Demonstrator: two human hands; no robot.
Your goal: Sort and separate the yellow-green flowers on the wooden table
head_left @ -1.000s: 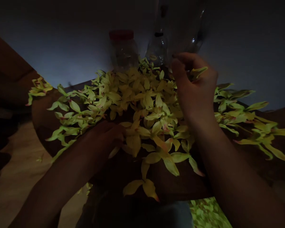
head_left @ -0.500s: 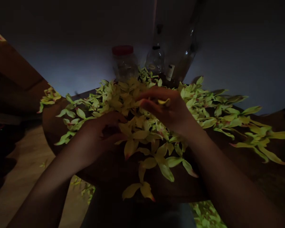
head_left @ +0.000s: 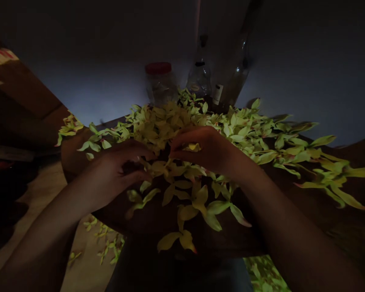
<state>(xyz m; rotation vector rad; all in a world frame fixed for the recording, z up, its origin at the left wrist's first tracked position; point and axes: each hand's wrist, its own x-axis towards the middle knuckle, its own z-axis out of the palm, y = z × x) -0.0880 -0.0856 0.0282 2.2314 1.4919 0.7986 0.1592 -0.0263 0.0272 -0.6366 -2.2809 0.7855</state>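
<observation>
Yellow-green, orchid-like flowers (head_left: 243, 125) with reddish tips lie heaped across a dark, rounded tabletop (head_left: 76, 152). At the near side of the heap, my left hand (head_left: 118, 168) curves its thumb and fingers around the petals of a flower (head_left: 158, 167); the dim light partly hides the grip. Just to its right, my right hand (head_left: 203, 148) is closed in a pinch. A small yellow flower piece (head_left: 192, 147) shows between its curled fingers. What its fingertips pinch is too dark to make out. Several loose flowers, one a three-petalled flower (head_left: 179, 239), lie nearest me.
Behind the heap stand a red-lidded clear jar (head_left: 158, 83), a rounded glass bottle (head_left: 199, 79) and a tall, slanted bottle (head_left: 239, 77). Cardboard boxes (head_left: 24, 85) are at the left. More flowers (head_left: 109, 245) lie on the floor, and others (head_left: 264, 273) below the table's right front.
My right hand has moved left and down, closer to my left hand. My left hand has drawn slightly left. Flowers between them have shifted, and one now lies under my left hand.
</observation>
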